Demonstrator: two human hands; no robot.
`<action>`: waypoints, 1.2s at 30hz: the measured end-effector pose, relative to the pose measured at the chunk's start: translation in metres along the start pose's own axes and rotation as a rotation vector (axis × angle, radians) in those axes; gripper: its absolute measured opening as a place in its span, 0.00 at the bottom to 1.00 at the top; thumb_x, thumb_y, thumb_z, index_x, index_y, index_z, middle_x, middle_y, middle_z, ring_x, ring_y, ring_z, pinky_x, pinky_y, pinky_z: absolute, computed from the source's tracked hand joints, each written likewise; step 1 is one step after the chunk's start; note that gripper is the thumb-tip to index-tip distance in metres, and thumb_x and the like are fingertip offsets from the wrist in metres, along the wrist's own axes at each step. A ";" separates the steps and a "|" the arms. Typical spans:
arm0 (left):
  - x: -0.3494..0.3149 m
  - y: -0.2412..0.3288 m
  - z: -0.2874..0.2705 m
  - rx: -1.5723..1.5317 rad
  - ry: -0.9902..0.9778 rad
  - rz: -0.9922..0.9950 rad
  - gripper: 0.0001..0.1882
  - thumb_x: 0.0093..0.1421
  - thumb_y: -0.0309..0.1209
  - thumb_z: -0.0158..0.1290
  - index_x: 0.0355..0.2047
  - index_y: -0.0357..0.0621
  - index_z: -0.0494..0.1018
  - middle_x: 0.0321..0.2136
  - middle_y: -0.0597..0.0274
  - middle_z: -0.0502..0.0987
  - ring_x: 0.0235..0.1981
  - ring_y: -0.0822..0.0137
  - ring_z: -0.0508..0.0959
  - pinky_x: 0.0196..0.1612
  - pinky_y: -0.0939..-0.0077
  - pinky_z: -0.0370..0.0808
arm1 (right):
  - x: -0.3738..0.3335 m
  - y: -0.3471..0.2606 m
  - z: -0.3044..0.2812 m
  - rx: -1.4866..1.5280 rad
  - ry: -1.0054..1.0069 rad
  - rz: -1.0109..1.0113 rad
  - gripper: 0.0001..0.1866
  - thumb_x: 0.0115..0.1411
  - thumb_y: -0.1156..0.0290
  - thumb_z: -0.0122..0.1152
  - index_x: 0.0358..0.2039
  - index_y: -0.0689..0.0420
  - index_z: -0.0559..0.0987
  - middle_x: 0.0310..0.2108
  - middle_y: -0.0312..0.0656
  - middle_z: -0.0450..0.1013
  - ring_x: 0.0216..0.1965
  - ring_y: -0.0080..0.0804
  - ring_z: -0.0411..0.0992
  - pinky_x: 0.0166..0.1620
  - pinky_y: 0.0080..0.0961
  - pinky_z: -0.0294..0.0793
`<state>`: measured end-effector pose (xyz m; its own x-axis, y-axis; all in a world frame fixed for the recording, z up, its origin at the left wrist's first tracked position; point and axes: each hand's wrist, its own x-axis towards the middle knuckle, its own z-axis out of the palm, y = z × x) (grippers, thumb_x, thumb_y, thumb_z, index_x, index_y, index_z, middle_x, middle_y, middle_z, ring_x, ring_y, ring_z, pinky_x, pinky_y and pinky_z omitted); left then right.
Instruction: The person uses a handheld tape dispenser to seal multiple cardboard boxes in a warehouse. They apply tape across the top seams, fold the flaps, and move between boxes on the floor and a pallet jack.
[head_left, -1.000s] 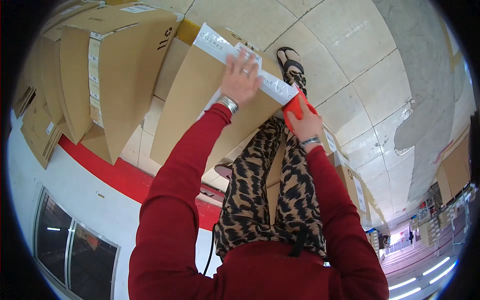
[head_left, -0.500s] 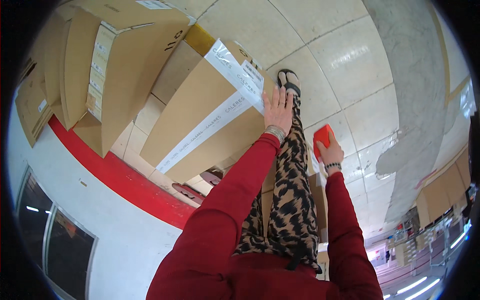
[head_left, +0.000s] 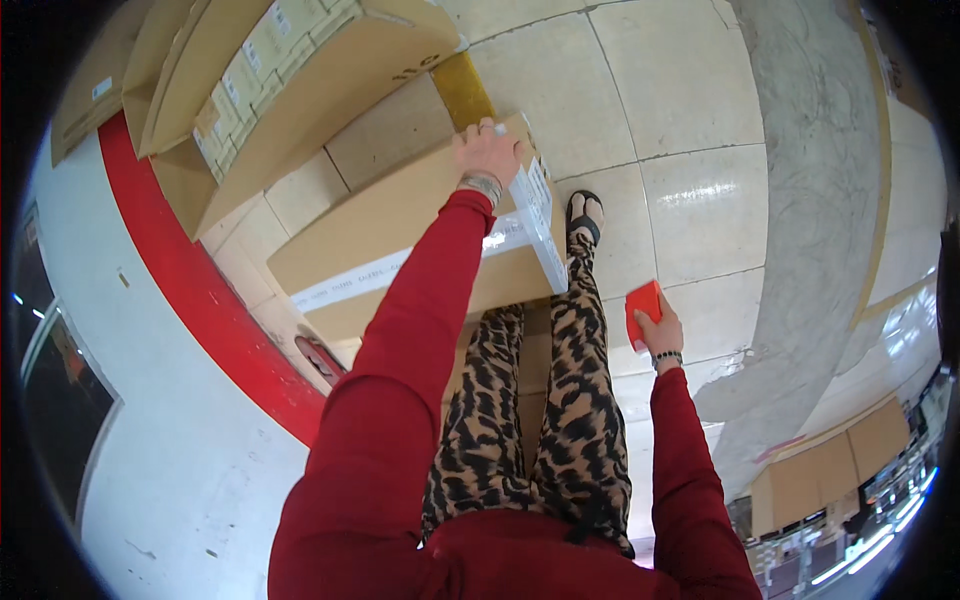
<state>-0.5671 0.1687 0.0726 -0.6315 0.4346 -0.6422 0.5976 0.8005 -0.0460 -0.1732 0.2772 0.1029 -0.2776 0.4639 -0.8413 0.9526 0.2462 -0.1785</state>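
A long cardboard box (head_left: 390,215), sealed with white printed tape (head_left: 375,275), is in front of my legs and slightly to the left. My left hand (head_left: 488,155) lies over its far edge, fingers bent around the rim near the far right corner. Where those fingertips end is partly hidden. Off to the right, away from the box, my right hand (head_left: 662,330) is closed around a small red block-shaped object (head_left: 643,312). The exact kind of this object does not show.
At the upper left stands a large open carton (head_left: 330,110) filled with several smaller boxes (head_left: 255,75). A white wall with a red band (head_left: 190,270) runs along the left. My sandalled foot (head_left: 584,215) is beside the box. Flattened cardboard (head_left: 830,465) shows at the lower right.
My left hand has moved left and away from me, from the taped right end to the far edge. The box has tilted and shifted in view. The red object stays in my right hand.
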 end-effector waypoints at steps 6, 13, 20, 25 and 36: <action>-0.026 -0.020 0.000 -0.066 0.043 0.077 0.15 0.54 0.49 0.43 0.37 0.69 0.76 0.57 0.57 0.56 0.58 0.50 0.52 0.56 0.37 0.41 | 0.014 -0.075 -0.026 -0.240 -0.084 -0.078 0.37 0.49 0.53 0.55 0.60 0.38 0.56 0.36 0.48 0.74 0.38 0.47 0.73 0.39 0.43 0.69; -0.009 -0.039 0.015 -0.195 0.072 0.163 0.15 0.54 0.51 0.42 0.36 0.69 0.75 0.60 0.61 0.49 0.60 0.50 0.47 0.54 0.30 0.36 | 0.021 -0.123 0.050 -0.687 -0.365 -0.096 0.36 0.53 0.61 0.48 0.62 0.33 0.47 0.30 0.48 0.75 0.33 0.44 0.74 0.38 0.46 0.67; -0.009 -0.032 -0.009 -0.152 -0.157 0.124 0.33 0.55 0.55 0.41 0.60 0.62 0.52 0.64 0.54 0.38 0.64 0.49 0.38 0.59 0.39 0.32 | 0.031 -0.156 0.081 -0.562 -0.363 -0.236 0.44 0.50 0.64 0.52 0.63 0.37 0.40 0.28 0.50 0.75 0.30 0.47 0.74 0.39 0.41 0.67; -0.022 -0.033 0.012 -0.249 0.011 0.125 0.16 0.53 0.46 0.46 0.43 0.73 0.71 0.60 0.62 0.53 0.60 0.47 0.47 0.55 0.29 0.35 | 0.027 -0.184 0.036 -0.791 -0.224 -0.644 0.47 0.45 0.63 0.56 0.63 0.38 0.41 0.22 0.48 0.74 0.25 0.45 0.74 0.30 0.40 0.72; -0.171 -0.056 0.045 -1.766 0.079 -0.134 0.25 0.58 0.50 0.44 0.42 0.40 0.72 0.35 0.52 0.76 0.37 0.58 0.75 0.40 0.67 0.70 | -0.085 -0.283 -0.079 -0.073 -0.370 -0.670 0.33 0.45 0.72 0.65 0.52 0.68 0.65 0.41 0.49 0.73 0.40 0.28 0.72 0.43 0.24 0.71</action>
<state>-0.4704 0.0310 0.1506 -0.6788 0.3094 -0.6660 -0.6155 0.2550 0.7458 -0.4293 0.2352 0.2648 -0.7208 -0.1162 -0.6833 0.5810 0.4362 -0.6871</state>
